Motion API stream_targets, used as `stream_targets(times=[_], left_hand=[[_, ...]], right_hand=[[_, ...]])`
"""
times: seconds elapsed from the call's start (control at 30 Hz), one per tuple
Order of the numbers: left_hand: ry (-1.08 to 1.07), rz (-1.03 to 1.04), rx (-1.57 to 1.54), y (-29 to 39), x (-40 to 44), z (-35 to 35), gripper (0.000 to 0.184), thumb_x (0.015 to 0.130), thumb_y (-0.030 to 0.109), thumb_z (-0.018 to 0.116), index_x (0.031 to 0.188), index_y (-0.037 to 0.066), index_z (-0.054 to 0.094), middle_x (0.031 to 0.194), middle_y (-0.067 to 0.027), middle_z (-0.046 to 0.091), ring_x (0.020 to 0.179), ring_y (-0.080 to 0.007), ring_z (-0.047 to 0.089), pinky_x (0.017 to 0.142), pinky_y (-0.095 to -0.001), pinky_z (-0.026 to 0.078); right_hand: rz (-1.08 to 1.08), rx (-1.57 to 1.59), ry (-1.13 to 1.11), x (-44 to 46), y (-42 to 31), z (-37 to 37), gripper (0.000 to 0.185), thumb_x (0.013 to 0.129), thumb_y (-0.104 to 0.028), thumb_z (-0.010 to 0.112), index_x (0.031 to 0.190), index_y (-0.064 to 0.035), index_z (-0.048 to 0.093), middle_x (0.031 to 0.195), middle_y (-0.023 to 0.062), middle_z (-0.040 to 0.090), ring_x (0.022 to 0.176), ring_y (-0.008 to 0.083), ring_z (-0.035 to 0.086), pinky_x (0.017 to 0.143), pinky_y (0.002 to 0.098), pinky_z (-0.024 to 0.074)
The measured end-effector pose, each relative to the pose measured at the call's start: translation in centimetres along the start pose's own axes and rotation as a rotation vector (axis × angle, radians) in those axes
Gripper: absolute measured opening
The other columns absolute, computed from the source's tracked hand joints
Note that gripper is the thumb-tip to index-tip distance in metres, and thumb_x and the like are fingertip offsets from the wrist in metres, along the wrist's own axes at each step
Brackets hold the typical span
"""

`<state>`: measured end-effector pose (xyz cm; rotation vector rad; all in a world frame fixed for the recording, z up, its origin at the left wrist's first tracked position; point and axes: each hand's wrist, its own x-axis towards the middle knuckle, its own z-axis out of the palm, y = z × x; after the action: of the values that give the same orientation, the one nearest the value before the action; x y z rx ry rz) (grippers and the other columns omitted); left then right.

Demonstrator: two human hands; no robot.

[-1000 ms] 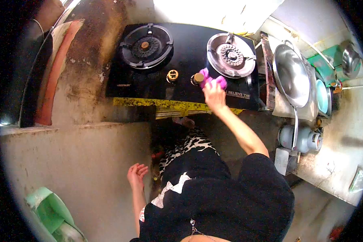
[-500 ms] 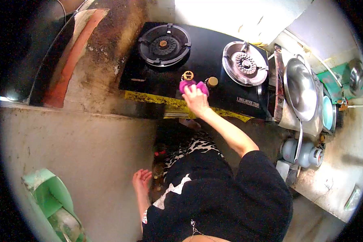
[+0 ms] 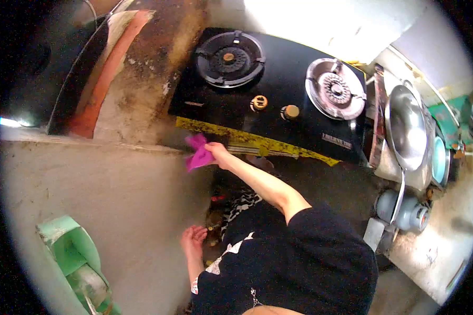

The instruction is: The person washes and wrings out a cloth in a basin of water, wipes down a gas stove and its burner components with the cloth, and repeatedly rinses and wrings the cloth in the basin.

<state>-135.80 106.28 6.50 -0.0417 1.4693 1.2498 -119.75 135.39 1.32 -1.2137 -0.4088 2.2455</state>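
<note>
A purple cloth (image 3: 198,152) is gripped in my right hand (image 3: 215,155), off the left front of the black gas stove (image 3: 278,79). Yellow, stained tape (image 3: 220,131) runs along the stove's front edge, just above that hand. My left hand (image 3: 193,239) hangs low beside my body, its fingers loosely bent and apart, with nothing in it. Two control knobs stand on the stovetop, a left knob (image 3: 259,102) and a right knob (image 3: 289,112). The left burner (image 3: 230,59) is dark; the right burner (image 3: 335,89) is shiny metal.
To the right a steel wok (image 3: 407,126) leans with its handle pointing down, near a turquoise basin (image 3: 439,160). Below it stands a grey gas cylinder (image 3: 404,210). A green plastic container (image 3: 71,247) is at lower left. The worn counter (image 3: 126,100) continues left of the stove.
My right hand has left the stovetop by the knobs and moved left and toward me with the cloth, past the front edge. The view has shifted slightly. My left hand stays low.
</note>
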Motion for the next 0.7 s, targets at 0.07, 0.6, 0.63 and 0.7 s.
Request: stream_targets(times=[0.07, 0.6, 0.63, 0.7], left_hand=[[0.086, -0.073, 0.024, -0.4, -1.1, -0.1, 0.021, 0.087, 0.015, 0.047, 0.1, 0.0, 0.045, 0.09, -0.0187, 0.058, 0.079, -0.0327, 0.061, 0.066, -0.0377, 0.053], [0.23, -0.153, 0.088, -3.0, -3.3, -0.7, 0.029, 0.083, 0.021, 0.054, 0.099, -0.003, 0.049, 0.088, -0.018, 0.057, 0.081, -0.0308, 0.059, 0.071, -0.0371, 0.05], [0.213, -0.183, 0.116, -2.1, -2.3, -0.2, 0.029, 0.083, 0.021, 0.054, 0.099, -0.003, 0.049, 0.088, -0.0175, 0.058, 0.081, -0.0306, 0.059, 0.072, -0.0372, 0.049], [0.033, -0.255, 0.037, -2.0, 1.0, -2.7, 0.025, 0.084, 0.017, 0.052, 0.098, -0.003, 0.05, 0.087, -0.0165, 0.058, 0.08, -0.03, 0.06, 0.07, -0.0365, 0.051]], right_hand=[[-0.046, 0.305, -0.036, 1.5, 1.0, -0.4, 0.021, 0.087, -0.01, 0.044, 0.106, -0.001, 0.047, 0.1, 0.0116, 0.057, 0.095, 0.0242, 0.056, 0.087, 0.0423, 0.0437], [-0.214, 0.991, -0.079, 9.7, -5.8, 7.8, 0.02, 0.083, -0.004, 0.052, 0.1, 0.0074, 0.052, 0.1, 0.0138, 0.058, 0.086, 0.0252, 0.06, 0.074, 0.0273, 0.0522], [-0.227, 0.963, -0.048, 8.1, -5.6, 6.2, 0.022, 0.083, -0.004, 0.052, 0.101, 0.0077, 0.052, 0.1, 0.0139, 0.058, 0.086, 0.0256, 0.06, 0.074, 0.0286, 0.052], [-0.297, 0.899, -0.027, 5.1, -4.4, 1.4, 0.024, 0.081, -0.006, 0.054, 0.101, 0.0077, 0.053, 0.096, 0.0137, 0.06, 0.086, 0.0251, 0.06, 0.077, 0.0317, 0.0508]])
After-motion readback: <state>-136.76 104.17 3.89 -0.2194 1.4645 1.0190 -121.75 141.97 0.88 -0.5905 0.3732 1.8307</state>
